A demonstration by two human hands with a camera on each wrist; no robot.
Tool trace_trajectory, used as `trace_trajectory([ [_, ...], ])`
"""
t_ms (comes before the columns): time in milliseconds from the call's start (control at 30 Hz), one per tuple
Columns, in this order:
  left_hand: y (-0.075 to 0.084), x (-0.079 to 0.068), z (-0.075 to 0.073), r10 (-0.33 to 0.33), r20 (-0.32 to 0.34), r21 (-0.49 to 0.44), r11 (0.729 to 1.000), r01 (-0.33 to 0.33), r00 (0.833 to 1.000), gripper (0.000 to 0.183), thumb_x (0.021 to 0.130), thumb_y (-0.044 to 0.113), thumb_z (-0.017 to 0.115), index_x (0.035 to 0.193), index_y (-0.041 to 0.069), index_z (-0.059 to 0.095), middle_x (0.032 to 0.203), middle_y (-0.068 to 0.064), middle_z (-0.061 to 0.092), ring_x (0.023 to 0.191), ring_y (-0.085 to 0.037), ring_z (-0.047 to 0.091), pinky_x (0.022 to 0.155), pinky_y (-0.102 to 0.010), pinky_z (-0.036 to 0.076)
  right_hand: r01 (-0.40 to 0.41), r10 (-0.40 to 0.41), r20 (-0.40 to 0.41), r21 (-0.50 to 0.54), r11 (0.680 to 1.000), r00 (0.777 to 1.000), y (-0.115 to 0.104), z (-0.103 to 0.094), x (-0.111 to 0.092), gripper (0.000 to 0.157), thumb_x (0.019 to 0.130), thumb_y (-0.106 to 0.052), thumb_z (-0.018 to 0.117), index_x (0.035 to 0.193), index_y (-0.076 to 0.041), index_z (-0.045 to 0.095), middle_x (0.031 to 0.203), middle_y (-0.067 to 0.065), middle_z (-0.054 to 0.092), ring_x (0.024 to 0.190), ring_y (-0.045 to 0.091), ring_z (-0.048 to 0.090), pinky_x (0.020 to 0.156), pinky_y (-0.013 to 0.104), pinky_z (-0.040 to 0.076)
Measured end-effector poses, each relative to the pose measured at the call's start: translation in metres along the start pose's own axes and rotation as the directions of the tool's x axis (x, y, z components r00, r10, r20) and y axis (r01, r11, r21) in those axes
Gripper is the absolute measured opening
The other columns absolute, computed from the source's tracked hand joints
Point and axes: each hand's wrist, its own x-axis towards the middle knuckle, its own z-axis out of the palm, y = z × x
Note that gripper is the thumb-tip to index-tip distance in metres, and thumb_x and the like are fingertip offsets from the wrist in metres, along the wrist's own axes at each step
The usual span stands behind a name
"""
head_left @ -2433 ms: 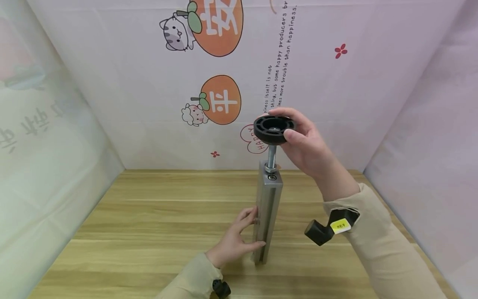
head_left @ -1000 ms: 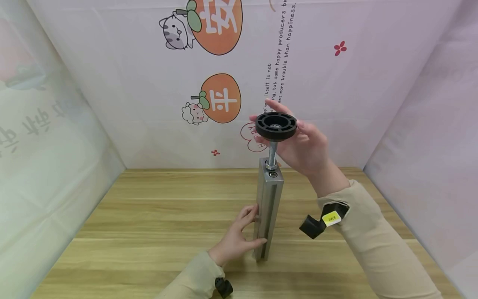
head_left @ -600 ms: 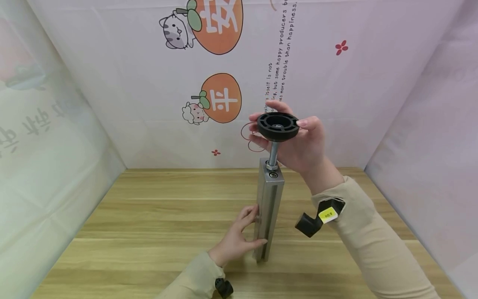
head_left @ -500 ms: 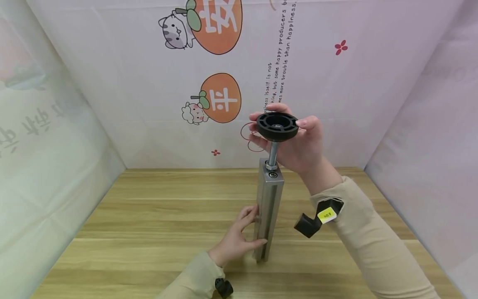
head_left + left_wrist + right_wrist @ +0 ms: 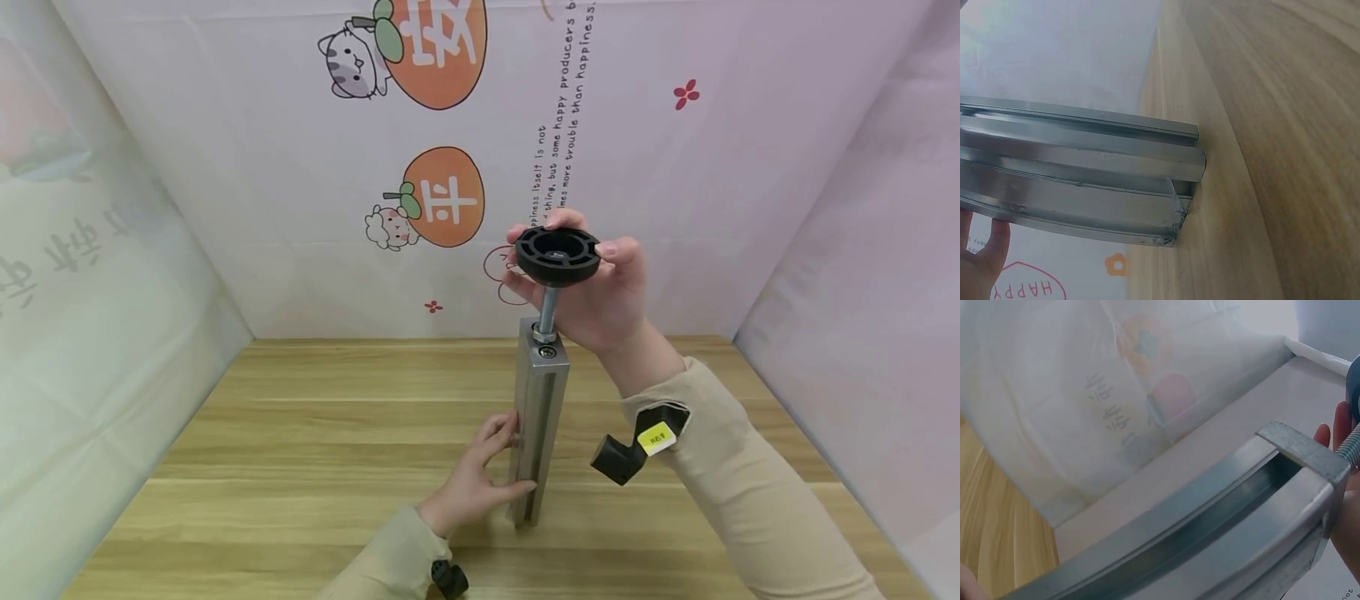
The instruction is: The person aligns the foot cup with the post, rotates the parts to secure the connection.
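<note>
An aluminium extrusion profile (image 5: 538, 417) stands upright on the wooden tabletop. My left hand (image 5: 472, 487) holds it low down, thumb on the near side and fingers on the far left side. From its top end plate (image 5: 1304, 450) rises a threaded rod (image 5: 549, 310) with a hex nut (image 5: 544, 336) at its base. The rod carries a round black levelling foot (image 5: 558, 268), and my right hand (image 5: 611, 304) grips its rim between thumb and fingers. In the left wrist view, the slotted profile (image 5: 1072, 150) meets the wood, with fingers at its lower edge.
Wooden tabletop (image 5: 315, 433) extends around the profile. A printed white sheet (image 5: 615, 167) hangs behind it, and pale sheets close off the left side (image 5: 112, 292) and right side (image 5: 847, 275). Black camera mounts sit on both cuffs, the right one (image 5: 637, 442) tagged yellow.
My right hand loosened its fingers round the foot's rim, shifted round it, then closed on it again; the foot turned slightly. My left hand and the profile stayed nearly still.
</note>
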Motion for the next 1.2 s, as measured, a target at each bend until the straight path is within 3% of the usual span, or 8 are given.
trace_trajectory([
  [133, -0.001, 0.000, 0.000, 0.011, 0.003, -0.006, 1.000, -0.011, 1.000, 0.109, 0.074, -0.011, 0.073, 0.152, 0.026, 0.007, 0.126, -0.024, 0.040, 0.114, -0.018, 0.047, 0.095, -0.033, 0.047, -0.009, 0.006, -0.046, -0.057, 0.998, 0.999, -0.003, 0.001, -0.002, 0.033, 0.081, -0.018, 0.044, 0.110, -0.009, 0.058, 0.120, 0.014, 0.051, 0.106, 0.024, 0.050, 0.099, 0.036, 0.039],
  [233, -0.011, -0.004, 0.003, 0.015, -0.002, -0.015, 1.000, -0.015, 1.000, 0.109, 0.074, -0.011, 0.073, 0.152, 0.027, 0.007, 0.128, -0.024, 0.039, 0.116, -0.016, 0.046, 0.095, -0.033, 0.047, -0.025, 0.003, -0.113, -0.187, 0.982, 0.994, -0.006, 0.001, -0.004, 0.029, 0.082, -0.019, 0.048, 0.108, -0.012, 0.059, 0.120, 0.013, 0.051, 0.104, 0.023, 0.051, 0.096, 0.034, 0.039],
  [400, -0.011, -0.006, 0.005, 0.017, -0.006, -0.025, 1.000, -0.017, 1.000, 0.109, 0.074, -0.011, 0.073, 0.152, 0.027, 0.008, 0.127, -0.024, 0.039, 0.116, -0.014, 0.046, 0.094, -0.032, 0.048, -0.047, -0.025, -0.159, -0.434, 0.900, 0.987, -0.014, 0.001, -0.009, 0.023, 0.087, -0.020, 0.051, 0.106, -0.016, 0.063, 0.124, 0.012, 0.051, 0.108, 0.022, 0.050, 0.095, 0.031, 0.039],
  [667, -0.031, -0.013, 0.010, -0.001, -0.003, -0.009, 1.000, 0.001, 1.000, 0.107, 0.075, -0.007, 0.075, 0.153, 0.022, 0.008, 0.132, -0.021, 0.038, 0.116, -0.018, 0.047, 0.095, -0.033, 0.048, -0.033, -0.070, -0.154, -0.585, 0.810, 0.986, -0.023, 0.008, -0.010, 0.027, 0.091, -0.011, 0.051, 0.114, -0.013, 0.064, 0.126, 0.014, 0.055, 0.115, 0.029, 0.053, 0.097, 0.032, 0.045],
  [767, -0.031, -0.013, 0.010, -0.004, 0.003, -0.010, 1.000, 0.004, 1.000, 0.106, 0.076, -0.005, 0.075, 0.153, 0.022, 0.008, 0.133, -0.021, 0.037, 0.116, -0.019, 0.048, 0.095, -0.034, 0.048, -0.057, -0.094, -0.194, -0.654, 0.755, 0.977, -0.026, 0.010, -0.011, 0.030, 0.090, -0.008, 0.051, 0.115, -0.015, 0.064, 0.122, 0.009, 0.059, 0.113, 0.025, 0.055, 0.096, 0.031, 0.046],
  [867, -0.028, -0.011, 0.010, -0.001, 0.005, -0.009, 1.000, 0.001, 1.000, 0.106, 0.075, -0.006, 0.074, 0.153, 0.022, 0.007, 0.132, -0.021, 0.037, 0.116, -0.018, 0.048, 0.094, -0.033, 0.048, -0.139, -0.114, -0.297, -0.708, 0.692, 0.948, -0.028, 0.018, -0.012, 0.032, 0.086, -0.005, 0.054, 0.114, -0.018, 0.063, 0.118, 0.005, 0.060, 0.110, 0.022, 0.056, 0.093, 0.029, 0.047],
  [1000, -0.021, -0.008, 0.008, 0.014, 0.000, -0.019, 1.000, -0.014, 1.000, 0.108, 0.073, -0.012, 0.073, 0.153, 0.022, 0.008, 0.129, -0.024, 0.038, 0.116, -0.016, 0.047, 0.093, -0.034, 0.049, -0.281, -0.147, -0.449, -0.748, 0.602, 0.881, -0.031, 0.035, -0.011, 0.039, 0.081, 0.005, 0.056, 0.114, -0.016, 0.060, 0.115, 0.007, 0.059, 0.105, 0.021, 0.057, 0.087, 0.025, 0.051],
  [1200, -0.022, -0.008, 0.008, 0.022, 0.000, -0.015, 1.000, -0.022, 1.000, 0.107, 0.074, -0.011, 0.073, 0.153, 0.019, 0.008, 0.129, -0.025, 0.037, 0.115, -0.016, 0.047, 0.092, -0.036, 0.050, -0.410, -0.241, -0.534, -0.811, 0.417, 0.811, -0.029, 0.053, -0.004, 0.045, 0.077, 0.011, 0.064, 0.115, -0.011, 0.057, 0.106, 0.007, 0.058, 0.096, 0.020, 0.056, 0.083, 0.019, 0.048],
])
